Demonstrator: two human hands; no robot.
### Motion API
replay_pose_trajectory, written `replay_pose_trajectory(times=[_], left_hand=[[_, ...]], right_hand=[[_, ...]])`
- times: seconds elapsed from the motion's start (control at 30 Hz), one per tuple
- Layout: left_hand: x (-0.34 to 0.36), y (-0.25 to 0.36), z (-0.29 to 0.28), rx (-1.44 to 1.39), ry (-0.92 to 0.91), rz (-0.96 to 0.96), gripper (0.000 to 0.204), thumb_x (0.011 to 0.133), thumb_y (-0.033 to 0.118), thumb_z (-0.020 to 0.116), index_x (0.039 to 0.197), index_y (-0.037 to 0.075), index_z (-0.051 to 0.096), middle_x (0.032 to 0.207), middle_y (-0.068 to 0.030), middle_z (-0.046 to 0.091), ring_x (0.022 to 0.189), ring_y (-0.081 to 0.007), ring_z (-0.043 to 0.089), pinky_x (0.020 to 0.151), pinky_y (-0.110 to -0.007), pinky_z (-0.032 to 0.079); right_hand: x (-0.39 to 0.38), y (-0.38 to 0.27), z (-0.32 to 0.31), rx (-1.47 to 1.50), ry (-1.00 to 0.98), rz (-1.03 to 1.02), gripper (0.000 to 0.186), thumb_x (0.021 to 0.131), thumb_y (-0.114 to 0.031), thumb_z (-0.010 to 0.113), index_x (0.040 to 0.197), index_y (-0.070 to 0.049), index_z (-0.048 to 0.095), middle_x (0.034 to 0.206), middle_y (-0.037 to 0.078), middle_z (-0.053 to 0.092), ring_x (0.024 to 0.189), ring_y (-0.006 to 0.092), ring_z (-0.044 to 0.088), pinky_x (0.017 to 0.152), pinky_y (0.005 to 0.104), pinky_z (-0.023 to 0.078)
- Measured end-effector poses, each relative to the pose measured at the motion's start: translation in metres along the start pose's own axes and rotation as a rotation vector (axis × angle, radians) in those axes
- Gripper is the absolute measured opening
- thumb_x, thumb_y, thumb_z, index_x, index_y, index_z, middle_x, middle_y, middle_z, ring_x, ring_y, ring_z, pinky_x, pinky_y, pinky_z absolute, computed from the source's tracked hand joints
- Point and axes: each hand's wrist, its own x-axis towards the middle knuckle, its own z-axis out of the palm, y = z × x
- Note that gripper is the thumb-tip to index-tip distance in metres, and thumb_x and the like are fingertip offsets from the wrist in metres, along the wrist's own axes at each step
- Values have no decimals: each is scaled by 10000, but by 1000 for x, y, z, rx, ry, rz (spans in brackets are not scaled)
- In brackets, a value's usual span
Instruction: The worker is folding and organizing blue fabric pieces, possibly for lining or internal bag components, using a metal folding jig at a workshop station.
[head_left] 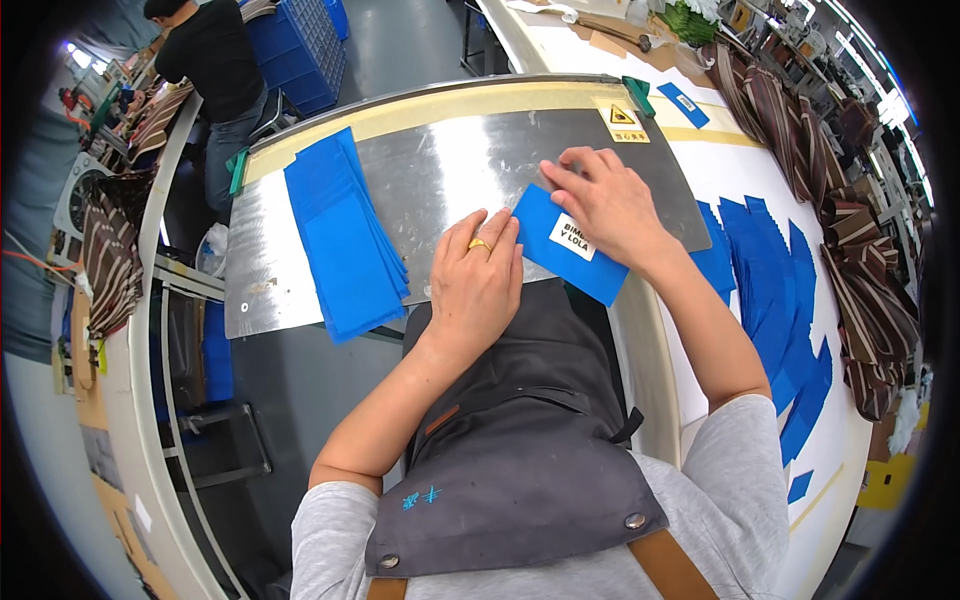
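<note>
A blue rectangular fabric piece (546, 262) with a white printed label (572, 238) lies at a slant over the near edge of a metal plate (430, 150). My right hand (610, 205) rests over its far right part, fingers bent and apart, with nothing visible between them. At its left end is my left hand (475, 275), laid flat with a gold ring on one finger; its fingertips are at the piece's edge. To the left, a fanned stack of blue pieces (345, 235) lies on the plate, its near end overhanging the edge.
Many blue pieces (765, 275) lie spread on the white table (720, 170) at right, beside striped brown fabric (870, 310). Green clamps (638, 95) grip the plate's far corners. A co-worker (215, 80) is at far left, next to blue crates (295, 55).
</note>
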Motion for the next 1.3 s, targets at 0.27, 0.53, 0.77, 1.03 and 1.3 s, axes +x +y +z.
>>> replay_pose_trajectory(times=[0.27, 0.53, 0.77, 1.03, 1.3], left_hand=[[-1, -2, -1, -37, -13, -50, 300, 874, 82, 660, 1153, -25, 678, 1222, -154, 647, 1176, -351, 578, 988, -436, 460], [-16, -35, -68, 4, 203, -202, 329, 817, 153, 766, 1071, -8, 633, 1111, -166, 613, 1083, -349, 577, 904, -422, 491], [-16, -71, -49, -5, -22, -805, 424, 754, 361, 783, 986, 24, 672, 1027, -175, 627, 1030, -336, 593, 815, -454, 514], [-7, -89, -48, 145, -87, -701, 263, 735, 212, 791, 855, -2, 698, 978, -143, 637, 1001, -310, 592, 779, -401, 531], [-26, -141, -64, -695, 103, -850, 270, 815, 257, 759, 808, 3, 667, 747, -119, 667, 677, -238, 635, 608, -378, 486]], right_hand=[[-12, -21, -18, 265, -60, 144, 420, 831, -136, 766, 1219, -23, 654, 1127, 115, 643, 999, 261, 635, 887, 369, 513], [-1, 18, -71, 261, 480, 43, 238, 840, 26, 670, 1076, 1, 694, 954, 154, 637, 830, 276, 620, 794, 350, 502], [-8, 3, -63, 270, -493, -91, 400, 808, -64, 698, 1204, -28, 651, 1111, 179, 610, 995, 345, 636, 838, 425, 515], [118, -81, -8, 481, -282, -749, 311, 926, -132, 684, 1228, -61, 659, 1225, 192, 602, 1110, 382, 608, 949, 446, 502], [143, -99, 54, 645, -215, -783, 418, 931, -215, 693, 1311, -61, 610, 1266, 201, 579, 1144, 398, 587, 973, 451, 488]])
